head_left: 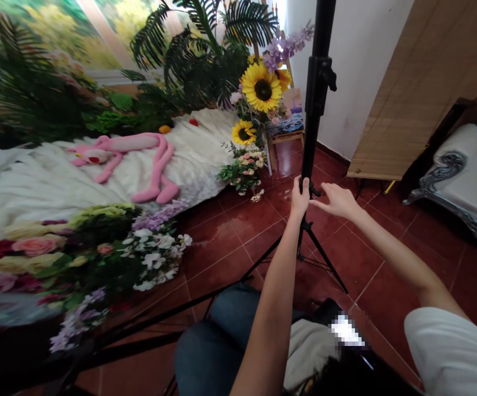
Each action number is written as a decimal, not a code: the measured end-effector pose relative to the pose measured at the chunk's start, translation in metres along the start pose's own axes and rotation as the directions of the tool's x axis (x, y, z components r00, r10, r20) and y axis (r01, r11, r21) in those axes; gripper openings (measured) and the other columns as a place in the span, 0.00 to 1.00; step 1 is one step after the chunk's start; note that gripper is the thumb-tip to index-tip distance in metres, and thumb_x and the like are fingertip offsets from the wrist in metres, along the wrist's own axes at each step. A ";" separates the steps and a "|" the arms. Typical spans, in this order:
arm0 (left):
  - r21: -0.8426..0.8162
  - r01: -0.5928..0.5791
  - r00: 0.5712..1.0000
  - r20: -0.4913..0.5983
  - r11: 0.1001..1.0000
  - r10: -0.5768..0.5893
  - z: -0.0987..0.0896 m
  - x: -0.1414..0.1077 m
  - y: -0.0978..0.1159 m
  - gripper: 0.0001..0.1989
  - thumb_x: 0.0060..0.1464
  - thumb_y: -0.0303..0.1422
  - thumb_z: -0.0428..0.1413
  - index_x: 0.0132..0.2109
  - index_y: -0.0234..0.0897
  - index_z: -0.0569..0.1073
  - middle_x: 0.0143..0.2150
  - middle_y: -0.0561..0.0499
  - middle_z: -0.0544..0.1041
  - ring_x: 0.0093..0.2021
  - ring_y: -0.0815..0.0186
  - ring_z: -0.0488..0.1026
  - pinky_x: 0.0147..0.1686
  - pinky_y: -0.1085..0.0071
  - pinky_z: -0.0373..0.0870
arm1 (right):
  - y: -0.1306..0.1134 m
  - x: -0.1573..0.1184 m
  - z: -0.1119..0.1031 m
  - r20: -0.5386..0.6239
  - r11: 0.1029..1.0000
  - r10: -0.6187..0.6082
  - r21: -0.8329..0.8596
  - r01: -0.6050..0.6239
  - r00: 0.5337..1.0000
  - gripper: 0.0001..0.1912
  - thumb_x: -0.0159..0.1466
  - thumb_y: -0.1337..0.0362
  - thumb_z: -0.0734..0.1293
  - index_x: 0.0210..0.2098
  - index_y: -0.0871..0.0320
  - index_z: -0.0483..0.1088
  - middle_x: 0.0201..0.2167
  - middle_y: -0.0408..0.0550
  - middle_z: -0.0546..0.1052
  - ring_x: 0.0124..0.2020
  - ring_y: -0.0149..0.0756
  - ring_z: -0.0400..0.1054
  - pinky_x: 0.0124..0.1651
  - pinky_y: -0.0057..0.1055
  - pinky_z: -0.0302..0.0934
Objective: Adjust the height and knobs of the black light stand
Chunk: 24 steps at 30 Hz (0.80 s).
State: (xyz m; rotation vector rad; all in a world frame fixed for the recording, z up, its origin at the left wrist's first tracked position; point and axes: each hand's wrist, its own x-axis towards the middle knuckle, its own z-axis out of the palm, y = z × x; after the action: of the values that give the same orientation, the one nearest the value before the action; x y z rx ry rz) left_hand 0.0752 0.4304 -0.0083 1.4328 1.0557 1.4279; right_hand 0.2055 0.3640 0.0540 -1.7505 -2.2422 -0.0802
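Observation:
A black tripod light stand (310, 126) rises in front of me, its legs spread on the floor. My left hand (300, 197) is wrapped around the pole just above the legs. Close by on the right, my right hand (339, 201) has its thumb and fingers apart beside a black tightening knob (314, 190); I see no clear grip on it. Higher up, another knob (329, 77) sticks out from the collar of the pole. The top of the stand is out of view.
Sunflowers (262, 88) stand behind the pole on the left. A pink plush toy (135, 144) lies on white furry cloth (205, 129). Flowers (151, 253) and dark stand legs (155, 319) fill the lower left. A carved silver sofa (473, 165) stands right; a person's head is below.

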 end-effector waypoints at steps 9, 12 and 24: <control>0.052 0.014 1.000 -0.001 0.999 -0.014 0.000 0.002 0.000 0.35 0.58 0.61 0.40 0.53 0.36 0.69 0.39 0.45 0.77 0.39 0.65 0.75 0.46 0.68 0.71 | -0.011 0.006 0.049 0.161 0.387 0.334 0.875 -0.291 0.929 0.31 0.69 0.42 0.51 0.21 0.56 0.62 0.16 0.44 0.66 0.19 0.30 0.59 0.26 0.28 0.52; 0.075 0.007 1.000 -0.005 0.997 -0.006 0.000 0.002 0.000 0.33 0.60 0.59 0.40 0.53 0.36 0.69 0.42 0.44 0.78 0.42 0.65 0.75 0.48 0.68 0.71 | -0.021 0.008 0.045 0.452 -0.214 0.222 0.887 -0.409 0.864 0.26 0.71 0.52 0.50 0.18 0.54 0.52 0.12 0.37 0.55 0.13 0.26 0.43 0.18 0.25 0.41; 0.061 0.027 1.000 0.015 0.998 -0.028 -0.002 0.001 0.000 0.33 0.61 0.58 0.41 0.54 0.36 0.69 0.42 0.44 0.78 0.42 0.64 0.76 0.48 0.66 0.71 | -0.017 -0.001 0.041 0.217 0.467 0.423 0.779 -0.417 0.880 0.24 0.70 0.43 0.53 0.29 0.55 0.60 0.22 0.44 0.71 0.21 0.31 0.61 0.25 0.27 0.50</control>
State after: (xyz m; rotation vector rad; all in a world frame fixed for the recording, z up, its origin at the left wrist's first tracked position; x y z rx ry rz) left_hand 0.0735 0.4316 -0.0077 1.4650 1.1133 1.3736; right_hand 0.1811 0.3681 0.0166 -1.6233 -1.3351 0.9166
